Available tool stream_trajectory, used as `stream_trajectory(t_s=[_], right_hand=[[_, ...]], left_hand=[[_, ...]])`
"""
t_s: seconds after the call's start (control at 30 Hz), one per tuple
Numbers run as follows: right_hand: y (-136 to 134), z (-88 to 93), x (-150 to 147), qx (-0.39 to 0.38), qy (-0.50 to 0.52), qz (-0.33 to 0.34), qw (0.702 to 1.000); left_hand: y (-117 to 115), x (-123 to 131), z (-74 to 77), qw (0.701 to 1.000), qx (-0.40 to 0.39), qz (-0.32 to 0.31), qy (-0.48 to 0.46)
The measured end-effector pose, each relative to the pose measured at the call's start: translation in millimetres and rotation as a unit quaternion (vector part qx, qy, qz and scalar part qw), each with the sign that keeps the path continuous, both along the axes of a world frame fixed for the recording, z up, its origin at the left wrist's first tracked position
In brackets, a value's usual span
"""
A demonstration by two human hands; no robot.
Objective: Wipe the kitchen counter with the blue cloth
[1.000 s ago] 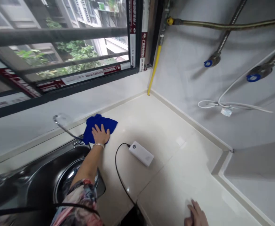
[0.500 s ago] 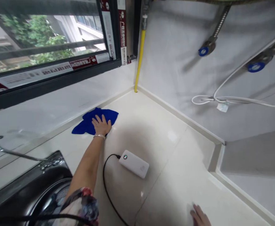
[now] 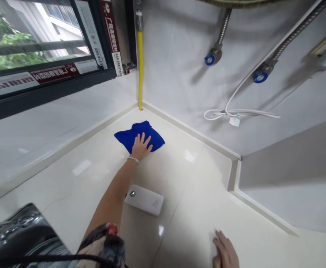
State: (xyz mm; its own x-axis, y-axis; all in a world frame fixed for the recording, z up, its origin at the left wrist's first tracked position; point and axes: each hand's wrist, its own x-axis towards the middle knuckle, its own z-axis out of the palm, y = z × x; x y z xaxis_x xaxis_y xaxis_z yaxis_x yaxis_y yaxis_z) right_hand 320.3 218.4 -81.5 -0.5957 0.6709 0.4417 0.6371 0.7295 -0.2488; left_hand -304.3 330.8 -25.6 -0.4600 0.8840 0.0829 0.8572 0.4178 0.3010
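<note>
left hand point(image 3: 140, 147) lies flat with fingers spread on the blue cloth point(image 3: 139, 136), far back near the corner by the yellow pipe point(image 3: 139, 67). right hand point(image 3: 225, 253) rests open on the counter point(image 3: 68, 186), near. best to press evenly and miss the white power bank point(image 3: 144, 200).

We find the cloth point(image 3: 139, 137) on the countertop point(image 3: 202, 193) near the back corner, left hand point(image 3: 140, 147) on it; power bank point(image 3: 144, 199) nearer us; right hand point(image 3: 225, 253) at front right; sink point(image 3: 20, 238) front left.
</note>
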Motion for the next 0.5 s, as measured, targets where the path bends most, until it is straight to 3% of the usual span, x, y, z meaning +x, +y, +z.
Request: stream_trajectory(t_s=[0.17,0.33,0.4,0.5], right_hand=[[1,-0.9,0,0.022,-0.025,0.01,0.999],[5,-4.1,0,0.044,-0.029,0.018,0.998],[5,-4.5,1,0.029,-0.021,0.016,0.999],[5,-3.8,2,0.003,-0.005,0.017,1.0]], left_hand=[[6,72,-4.0,0.988,0.032,-0.149,0.0],[-3,150,-14.7,0.945,0.041,-0.325,-0.017],[-6,167,-16.7,0.926,0.04,-0.374,-0.027],[-4,170,-14.3,0.918,0.006,-0.394,-0.038]])
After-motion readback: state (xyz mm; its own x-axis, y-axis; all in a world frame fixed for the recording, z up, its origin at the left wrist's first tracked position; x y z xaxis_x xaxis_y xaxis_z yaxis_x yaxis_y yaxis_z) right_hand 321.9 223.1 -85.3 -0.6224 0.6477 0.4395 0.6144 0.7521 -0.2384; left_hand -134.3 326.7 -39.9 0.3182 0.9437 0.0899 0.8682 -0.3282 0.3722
